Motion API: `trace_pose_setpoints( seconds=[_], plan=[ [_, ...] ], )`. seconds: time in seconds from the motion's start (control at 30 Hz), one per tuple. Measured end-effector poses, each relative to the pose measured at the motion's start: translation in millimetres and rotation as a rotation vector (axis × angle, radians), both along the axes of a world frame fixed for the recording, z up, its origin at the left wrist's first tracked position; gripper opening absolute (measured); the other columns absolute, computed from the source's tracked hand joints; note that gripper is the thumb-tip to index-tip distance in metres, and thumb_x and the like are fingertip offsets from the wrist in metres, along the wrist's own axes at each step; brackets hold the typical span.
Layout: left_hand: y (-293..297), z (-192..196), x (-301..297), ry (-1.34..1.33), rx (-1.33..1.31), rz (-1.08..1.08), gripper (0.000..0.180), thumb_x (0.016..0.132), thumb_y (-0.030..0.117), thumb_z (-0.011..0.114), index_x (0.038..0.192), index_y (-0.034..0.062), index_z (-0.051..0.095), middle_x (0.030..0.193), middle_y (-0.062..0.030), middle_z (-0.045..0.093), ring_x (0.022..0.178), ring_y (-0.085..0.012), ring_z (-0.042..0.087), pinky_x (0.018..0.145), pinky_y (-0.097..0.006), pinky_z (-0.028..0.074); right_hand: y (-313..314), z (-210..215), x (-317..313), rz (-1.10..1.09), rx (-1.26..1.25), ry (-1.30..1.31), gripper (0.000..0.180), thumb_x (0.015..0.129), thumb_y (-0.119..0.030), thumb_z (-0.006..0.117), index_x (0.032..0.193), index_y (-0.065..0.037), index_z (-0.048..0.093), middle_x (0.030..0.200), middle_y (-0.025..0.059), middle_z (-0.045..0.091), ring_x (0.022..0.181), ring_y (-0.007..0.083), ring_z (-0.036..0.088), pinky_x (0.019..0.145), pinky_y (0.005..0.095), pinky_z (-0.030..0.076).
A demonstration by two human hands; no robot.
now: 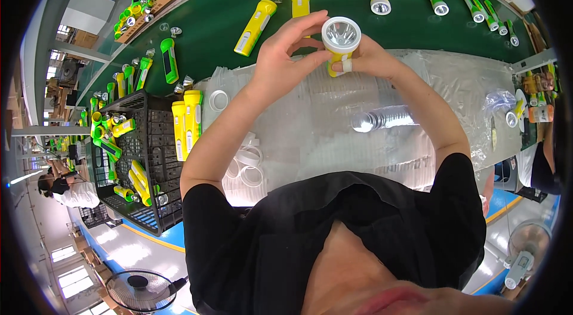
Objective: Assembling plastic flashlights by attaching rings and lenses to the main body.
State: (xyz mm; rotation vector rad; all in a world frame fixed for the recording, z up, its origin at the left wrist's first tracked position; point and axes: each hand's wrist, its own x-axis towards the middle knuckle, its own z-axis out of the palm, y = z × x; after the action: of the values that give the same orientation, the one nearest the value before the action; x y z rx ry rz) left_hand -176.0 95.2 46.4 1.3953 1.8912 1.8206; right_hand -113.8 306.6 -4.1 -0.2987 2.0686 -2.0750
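Both hands held the yellow flashlight (340,40) above the green belt's (227,22) near edge — left hand (285,55) fingers curled at its white head ring, right hand (367,57) gripping the body. Probably light, rigid, slick plastic — best held by the body.

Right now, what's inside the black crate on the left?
The black crate holds yellow and green flashlights lying loose at its far and near ends, with bare mesh floor between. Two yellow flashlights stand at its right edge; whether they are inside or just beside it cannot be told.
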Motion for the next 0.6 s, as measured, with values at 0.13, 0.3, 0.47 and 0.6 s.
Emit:
trace_pose_setpoints(
  seconds=[0.13,0.3,0.47,0.6],
  plan=[
    [3.6,-8.2,-21.6,0.27,-0.049,0.123,0.06,0.077,-0.003,0.075,0.133,0.0069,0.054,0.127,-0.0126,0.058,0.11,-0.0237,0.062,0.086,-0.033,0.055,21.0,-0.7,-38.0,0.026,0.286,0.335,0.06,0.077,-0.017,0.08,0.13,-0.007,0.054,0.124,0.0063,0.06,0.115,0.0198,0.056,0.104,0.0362,0.041],
    [9.3,-34.9,-58.6,0.513,-0.603,0.412,0.053,0.085,0.035,0.072,0.134,0.022,0.055,0.108,-0.0157,0.059,0.088,-0.031,0.063,0.075,-0.037,0.053,68.1,-12.0,-115.8,-0.419,0.7,0.944,0.055,0.078,0.001,0.072,0.129,-0.012,0.054,0.133,0.0082,0.057,0.12,0.0296,0.054,0.102,0.0365,0.046],
    [27.9,-65.0,-76.8,0.365,-0.955,0.256,0.055,0.085,0.048,0.066,0.134,0.0262,0.055,0.098,-0.0193,0.057,0.092,-0.0359,0.061,0.081,-0.041,0.05,113.0,-48.7,-113.7,-0.297,1.173,0.702,0.058,0.077,0.011,0.058,0.131,-0.011,0.052,0.137,0.009,0.054,0.128,0.0288,0.048,0.107,0.0367,0.042],
    [20.7,-71.0,-75.9,0.371,-0.783,0.298,0.047,0.085,0.034,0.068,0.128,0.0207,0.058,0.095,-0.0167,0.06,0.087,-0.0302,0.063,0.077,-0.037,0.05,84.4,-26.0,-80.3,-0.494,1.159,0.784,0.033,0.084,-0.003,0.057,0.117,-0.007,0.06,0.12,0.0126,0.062,0.113,0.0295,0.059,0.095,0.0407,0.048]
  ],
)
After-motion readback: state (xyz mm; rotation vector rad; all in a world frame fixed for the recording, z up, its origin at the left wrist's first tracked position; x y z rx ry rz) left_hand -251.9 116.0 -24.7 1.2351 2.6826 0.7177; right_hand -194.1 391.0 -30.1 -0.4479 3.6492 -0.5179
